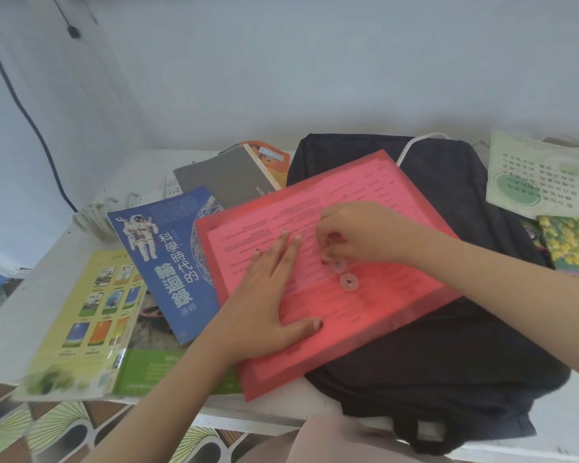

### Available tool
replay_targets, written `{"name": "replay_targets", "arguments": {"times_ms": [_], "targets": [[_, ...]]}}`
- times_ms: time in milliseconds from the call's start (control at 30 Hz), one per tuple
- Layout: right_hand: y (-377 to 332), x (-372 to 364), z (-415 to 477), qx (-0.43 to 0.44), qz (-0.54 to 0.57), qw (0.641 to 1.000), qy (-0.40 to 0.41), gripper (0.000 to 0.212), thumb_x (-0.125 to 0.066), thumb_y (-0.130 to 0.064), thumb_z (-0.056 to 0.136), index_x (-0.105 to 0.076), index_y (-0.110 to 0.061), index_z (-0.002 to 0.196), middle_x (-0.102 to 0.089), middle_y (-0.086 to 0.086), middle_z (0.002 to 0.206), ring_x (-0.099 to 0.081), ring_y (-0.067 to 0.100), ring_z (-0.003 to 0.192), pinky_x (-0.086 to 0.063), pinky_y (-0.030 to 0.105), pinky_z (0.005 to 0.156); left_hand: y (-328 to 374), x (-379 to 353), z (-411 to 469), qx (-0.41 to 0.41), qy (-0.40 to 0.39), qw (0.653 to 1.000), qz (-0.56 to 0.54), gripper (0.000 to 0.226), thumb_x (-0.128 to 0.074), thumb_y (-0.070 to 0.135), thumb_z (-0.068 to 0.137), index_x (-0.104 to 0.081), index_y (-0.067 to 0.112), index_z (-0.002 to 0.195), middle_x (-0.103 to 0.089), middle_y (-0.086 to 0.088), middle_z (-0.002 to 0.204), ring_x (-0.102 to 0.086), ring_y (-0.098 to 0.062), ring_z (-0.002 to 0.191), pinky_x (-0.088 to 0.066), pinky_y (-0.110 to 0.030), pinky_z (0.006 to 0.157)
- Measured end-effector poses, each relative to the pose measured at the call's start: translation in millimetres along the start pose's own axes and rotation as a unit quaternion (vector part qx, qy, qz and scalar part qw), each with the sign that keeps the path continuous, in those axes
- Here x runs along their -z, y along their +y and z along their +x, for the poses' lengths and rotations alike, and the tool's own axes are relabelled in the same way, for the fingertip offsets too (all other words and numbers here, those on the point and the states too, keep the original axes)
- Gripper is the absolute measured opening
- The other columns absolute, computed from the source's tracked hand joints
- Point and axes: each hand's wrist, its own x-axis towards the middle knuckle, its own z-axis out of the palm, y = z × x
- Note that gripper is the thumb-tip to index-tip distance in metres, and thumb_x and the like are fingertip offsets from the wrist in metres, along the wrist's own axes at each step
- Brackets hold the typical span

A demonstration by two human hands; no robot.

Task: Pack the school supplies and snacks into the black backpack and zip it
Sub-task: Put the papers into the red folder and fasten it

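A black backpack (455,345) lies flat on the white table (30,315). On top of it rests a pink translucent document folder (365,195) with papers inside and two round string-tie buttons (348,281). My left hand (271,295) presses flat on the folder's near left part, fingers spread. My right hand (365,235) pinches at the upper button, fingers closed on the folder's tie string. To the left lie a blue book with an astronaut (168,259), a yellow-green book (81,322) and a grey notebook (224,175).
A pale green printed packet (538,175) and a yellow-flowered item (572,245) lie at the right of the backpack. An orange booklet (271,157) peeks from behind the grey notebook. White cable coils (94,215) sit at the back left. The wall stands close behind.
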Motion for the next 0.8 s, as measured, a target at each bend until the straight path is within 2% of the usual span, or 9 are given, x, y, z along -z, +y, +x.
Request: {"name": "replay_targets", "arguments": {"times_ms": [133,233,367,467,533,633,800], "targets": [[14,-3,-4,-0.031,0.042,0.998,0.018,0.012,-0.069,-0.027,0.082,-0.061,-0.019,0.079,-0.042,-0.017,0.071,-0.044,0.008,0.074,-0.029,0.025,0.063,-3,-3,0,-0.009,-0.001,1.0,0.03,0.094,-0.043,0.071,0.074,0.006,0.037,0.147,0.019,0.011,0.155,0.021,0.006,0.136,0.016,-0.024,0.113],[20,-5,-17,-0.043,0.047,0.998,0.027,0.009,-0.066,-0.026,0.084,-0.064,-0.018,0.083,-0.046,-0.015,0.074,-0.048,0.011,0.077,-0.039,0.03,0.069,-4,-5,0,-0.016,0.005,0.999,0.051,0.087,-0.04,0.071,0.076,-0.01,0.033,0.149,0.009,0.007,0.157,0.01,-0.003,0.141,0.014,-0.027,0.114],[22,-8,-43,-0.037,0.02,0.998,0.043,0.007,-0.057,-0.02,0.09,-0.064,-0.018,0.092,-0.055,-0.007,0.087,-0.052,0.012,0.081,-0.042,0.031,0.071,-4,-5,0,-0.017,0.009,0.998,0.057,0.085,-0.037,0.072,0.077,-0.014,0.032,0.148,0.005,0.007,0.157,0.005,-0.007,0.142,0.013,-0.029,0.115],[18,-14,-63,-0.004,-0.026,0.997,0.068,0.015,-0.048,-0.02,0.091,-0.063,-0.017,0.089,-0.056,-0.004,0.084,-0.056,0.017,0.073,-0.045,0.032,0.059,-4,-5,0,-0.017,0.011,0.998,0.06,0.084,-0.037,0.071,0.078,-0.015,0.031,0.148,-0.001,0.006,0.157,0.001,-0.009,0.143,0.01,-0.031,0.116],[13,-16,-74,0.026,-0.073,0.994,0.078,0.022,-0.039,-0.023,0.086,-0.06,-0.016,0.083,-0.054,-0.004,0.077,-0.055,0.017,0.061,-0.04,0.028,0.048,-4,-5,-1,-0.017,0.01,0.998,0.061,0.083,-0.037,0.071,0.078,-0.015,0.032,0.148,-0.002,0.006,0.157,0.0,-0.01,0.143,0.01,-0.032,0.116],[1,-18,-88,0.06,-0.124,0.988,0.064,0.003,-0.053,-0.015,0.075,-0.054,-0.017,0.074,-0.05,-0.005,0.069,-0.051,0.017,0.052,-0.034,0.026,0.042,-4,-5,0,-0.017,0.011,0.998,0.062,0.083,-0.037,0.071,0.078,-0.015,0.032,0.147,-0.003,0.005,0.157,-0.001,-0.01,0.144,0.009,-0.033,0.116],[-22,-25,-94,0.091,-0.153,0.982,0.06,0.026,-0.075,-0.008,0.057,-0.054,-0.018,0.067,-0.052,-0.003,0.065,-0.053,0.018,0.052,-0.04,0.027,0.04,-4,-6,0,-0.018,0.014,0.998,0.066,0.083,-0.037,0.071,0.078,-0.017,0.031,0.148,-0.004,0.005,0.157,-0.001,-0.01,0.144,0.009,-0.033,0.116]]}}
